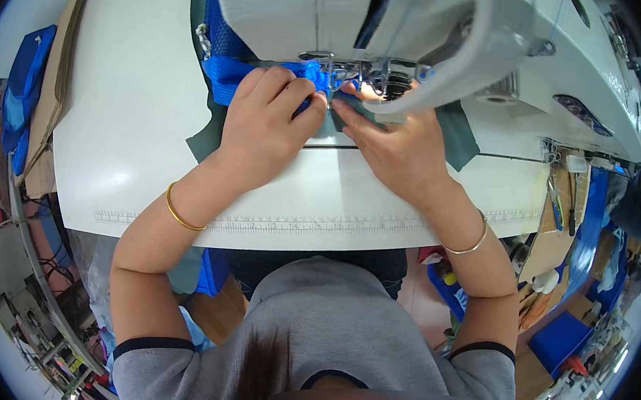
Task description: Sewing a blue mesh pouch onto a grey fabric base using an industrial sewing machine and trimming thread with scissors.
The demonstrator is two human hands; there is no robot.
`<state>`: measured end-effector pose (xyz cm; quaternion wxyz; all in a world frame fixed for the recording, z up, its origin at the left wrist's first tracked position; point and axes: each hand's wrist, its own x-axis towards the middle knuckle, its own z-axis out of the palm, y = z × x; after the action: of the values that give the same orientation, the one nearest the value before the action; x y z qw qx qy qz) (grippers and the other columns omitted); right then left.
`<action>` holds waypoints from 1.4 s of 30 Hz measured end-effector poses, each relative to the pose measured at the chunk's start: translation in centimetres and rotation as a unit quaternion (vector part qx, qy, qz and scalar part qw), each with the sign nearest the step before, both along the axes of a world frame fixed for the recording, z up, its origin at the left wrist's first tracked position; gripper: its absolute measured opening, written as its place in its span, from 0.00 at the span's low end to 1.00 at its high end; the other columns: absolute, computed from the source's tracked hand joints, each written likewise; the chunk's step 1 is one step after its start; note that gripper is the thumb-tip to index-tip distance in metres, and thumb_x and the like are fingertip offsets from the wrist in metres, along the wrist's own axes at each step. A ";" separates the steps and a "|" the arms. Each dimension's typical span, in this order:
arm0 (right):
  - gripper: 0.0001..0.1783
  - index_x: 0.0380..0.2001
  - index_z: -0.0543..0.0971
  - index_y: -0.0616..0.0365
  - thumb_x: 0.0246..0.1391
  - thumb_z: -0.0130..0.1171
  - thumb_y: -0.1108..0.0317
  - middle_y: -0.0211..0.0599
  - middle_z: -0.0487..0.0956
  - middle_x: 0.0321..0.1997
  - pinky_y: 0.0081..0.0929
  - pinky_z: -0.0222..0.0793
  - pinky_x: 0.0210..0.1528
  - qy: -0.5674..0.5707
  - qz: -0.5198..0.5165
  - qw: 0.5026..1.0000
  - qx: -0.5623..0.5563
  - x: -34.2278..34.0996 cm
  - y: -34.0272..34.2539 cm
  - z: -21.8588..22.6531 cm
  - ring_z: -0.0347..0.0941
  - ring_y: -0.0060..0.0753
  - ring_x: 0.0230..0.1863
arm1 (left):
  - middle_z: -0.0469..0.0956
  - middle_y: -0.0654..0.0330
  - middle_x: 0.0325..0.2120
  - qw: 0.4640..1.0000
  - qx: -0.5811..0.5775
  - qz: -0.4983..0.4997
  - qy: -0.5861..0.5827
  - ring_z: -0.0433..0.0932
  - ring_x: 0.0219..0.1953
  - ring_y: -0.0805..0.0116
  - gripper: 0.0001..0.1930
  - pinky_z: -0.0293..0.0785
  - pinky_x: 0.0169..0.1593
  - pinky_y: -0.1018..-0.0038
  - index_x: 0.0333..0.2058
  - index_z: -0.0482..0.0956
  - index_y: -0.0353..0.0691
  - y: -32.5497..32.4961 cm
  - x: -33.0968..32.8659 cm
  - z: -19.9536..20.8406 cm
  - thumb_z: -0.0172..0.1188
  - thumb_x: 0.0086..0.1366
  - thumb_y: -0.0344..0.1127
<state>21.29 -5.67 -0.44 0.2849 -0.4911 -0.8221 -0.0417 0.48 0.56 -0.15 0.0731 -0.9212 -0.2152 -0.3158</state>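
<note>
Left hand [269, 131]: pinched on blue fabric [223, 76]. Right hand [404, 158]: fingertips on green cloth [457, 136], grip unclear. I judge both light, soft; hold by edges.

A white tabletop [129, 122] with a bowed outline carries the work, a ruler scale [295, 223] printed along its near edge and a thin dark seam [511, 157] crossing its right part. Dark green fabric [456, 136] lies flat on it, showing on both sides of the needle area, with bright blue fabric [224, 77] on top at the left. A white sewing machine [298, 15] stands over the far side, toward the right.
</note>
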 end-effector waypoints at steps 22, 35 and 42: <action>0.08 0.28 0.85 0.53 0.42 0.71 0.66 0.32 0.78 0.47 0.46 0.68 0.63 0.041 0.006 0.997 -0.058 0.1 -0.2 -0.4 0.70 0.47 0.58 | 0.79 0.59 0.32 1.000 -0.024 -0.008 -0.002 0.78 0.33 0.59 0.12 0.70 0.33 0.65 0.37 0.81 0.33 -0.2 0.1 -0.2 0.65 0.50 0.25; 0.14 0.41 0.85 0.50 0.49 0.70 0.65 0.33 0.79 0.46 0.51 0.63 0.67 0.004 -0.017 0.999 -0.048 0.4 0.4 -0.1 0.69 0.52 0.60 | 0.76 0.62 0.32 1.000 0.027 0.008 -0.013 0.75 0.37 0.65 0.09 0.72 0.39 0.69 0.31 0.78 0.36 1.0 0.5 -0.3 0.63 0.48 0.27; 0.16 0.45 0.85 0.48 0.51 0.69 0.65 0.34 0.79 0.46 0.51 0.61 0.68 0.001 -0.016 0.999 -0.048 0.2 0.4 0.0 0.69 0.52 0.59 | 0.76 0.62 0.31 0.999 0.018 0.000 -0.030 0.75 0.38 0.65 0.10 0.72 0.40 0.69 0.32 0.79 0.36 1.1 0.5 -0.5 0.63 0.48 0.28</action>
<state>21.49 -5.31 -0.40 0.2617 -0.5176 -0.8146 -0.0064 1.00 1.66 -0.69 0.0832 -0.9100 -0.2111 -0.3469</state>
